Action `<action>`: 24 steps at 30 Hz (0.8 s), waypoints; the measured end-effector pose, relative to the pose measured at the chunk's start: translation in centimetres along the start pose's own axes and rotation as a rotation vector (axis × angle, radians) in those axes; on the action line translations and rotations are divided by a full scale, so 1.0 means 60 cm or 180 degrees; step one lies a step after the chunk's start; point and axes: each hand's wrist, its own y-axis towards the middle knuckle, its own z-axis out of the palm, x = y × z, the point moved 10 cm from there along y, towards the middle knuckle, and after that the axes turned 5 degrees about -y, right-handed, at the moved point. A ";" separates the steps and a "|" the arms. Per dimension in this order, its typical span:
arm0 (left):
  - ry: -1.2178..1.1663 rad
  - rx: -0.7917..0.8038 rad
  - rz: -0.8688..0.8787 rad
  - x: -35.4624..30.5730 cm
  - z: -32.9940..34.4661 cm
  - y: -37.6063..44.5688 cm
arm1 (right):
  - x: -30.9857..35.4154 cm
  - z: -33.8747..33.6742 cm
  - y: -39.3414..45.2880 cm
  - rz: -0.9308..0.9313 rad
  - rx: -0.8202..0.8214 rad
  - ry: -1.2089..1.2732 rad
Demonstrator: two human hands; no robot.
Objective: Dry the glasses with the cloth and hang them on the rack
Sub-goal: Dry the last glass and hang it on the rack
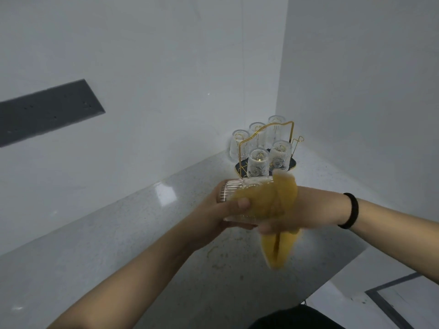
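Head view: at frame centre, the left hand (pixel 228 207) grasped a ribbed glass tumbler (pixel 240 188) held on its side, while the right hand (pixel 294 214) clutched the yellow cloth (pixel 278 203), which wrapped the tumbler's open end and hung below. Five tumblers (pixel 257 162) hung inverted on the gold wire rack (pixel 266 129) just above, in the countertop (pixel 142 233) corner; one peg (pixel 299 140) at its right stood bare. Drying of this sixth, apparently last, glass was under way; hanging remained.
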 end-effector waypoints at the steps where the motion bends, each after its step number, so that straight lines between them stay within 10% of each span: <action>1: -0.0190 0.0118 -0.0199 0.009 0.004 -0.003 | 0.002 0.005 -0.003 -0.0080 -0.0028 -0.1005; 6: -0.0606 0.0112 -0.1048 0.055 -0.008 -0.004 | 0.006 0.014 -0.003 -0.0470 -0.0376 -0.2998; 12: 0.1048 0.0239 -0.0512 0.006 -0.027 0.017 | -0.005 -0.044 0.003 0.0077 -0.0405 -0.1370; 16: 0.0848 0.0870 -0.0737 0.028 0.030 0.021 | -0.009 -0.049 0.013 0.0284 -0.0247 -0.1106; 24: -0.0448 -0.0114 -0.0507 0.030 -0.013 0.029 | -0.028 -0.151 -0.017 0.0037 -0.2388 0.0364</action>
